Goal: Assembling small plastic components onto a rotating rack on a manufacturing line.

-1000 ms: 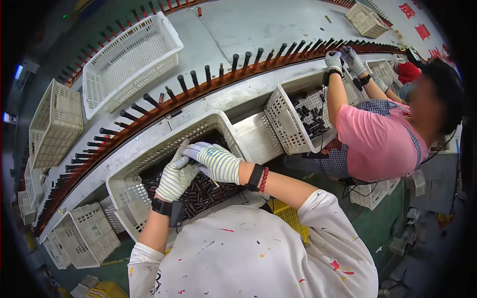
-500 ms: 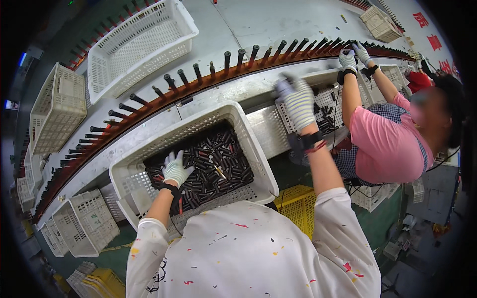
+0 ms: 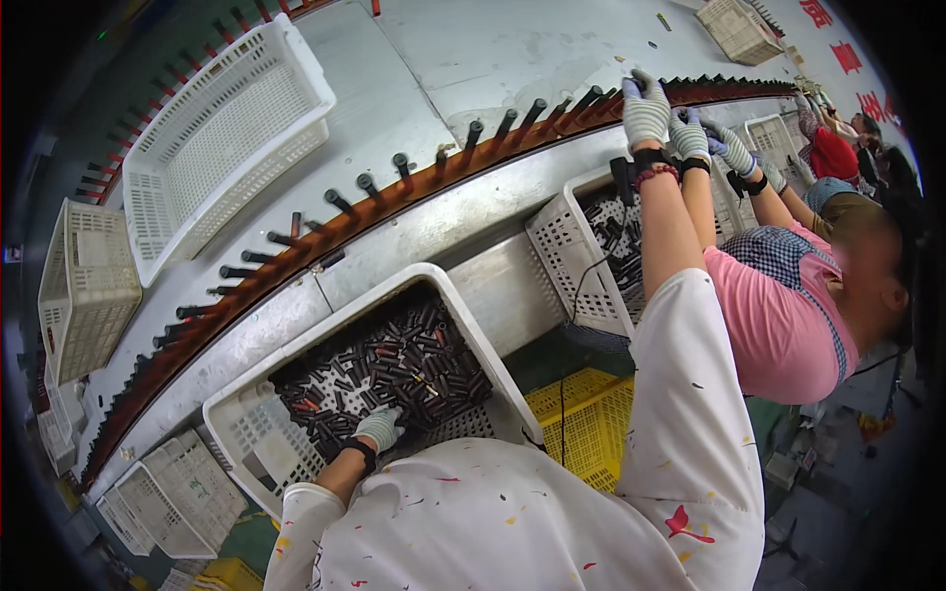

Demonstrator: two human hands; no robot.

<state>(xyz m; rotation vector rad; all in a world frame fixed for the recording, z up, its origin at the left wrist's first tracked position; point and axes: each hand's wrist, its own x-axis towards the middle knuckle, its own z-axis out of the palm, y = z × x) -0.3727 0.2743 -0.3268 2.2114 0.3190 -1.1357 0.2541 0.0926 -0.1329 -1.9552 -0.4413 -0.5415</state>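
Observation:
A white plastic basket (image 3: 448, 281) in front of me holds many short black tubes (image 3: 394, 364), a few with reddish parts. My left hand (image 3: 378, 429), in a striped knit glove, lies low over the tubes at the basket's near side. Its fingers look stretched out and partly hidden among them. At the far right my right hand (image 3: 646, 113), gloved, reaches up to the long curved rack (image 3: 434, 192). Its fingers close round a dark tube top (image 3: 642, 79) there. Black tubes (image 3: 505, 123) stand upright along the rack, some with red lower parts.
A co-worker in a pink shirt (image 3: 764, 315) works close on my right, gloved hands at the rack. A second tube basket (image 3: 572, 266) stands between us. Beyond the rack are a white basket (image 3: 232, 148) and a cream crate (image 3: 94, 286). A yellow crate (image 3: 581, 419) sits below.
My right hand has swung from above the second basket up and right to the rack. My left hand has drawn back toward me in the basket. The view has shifted.

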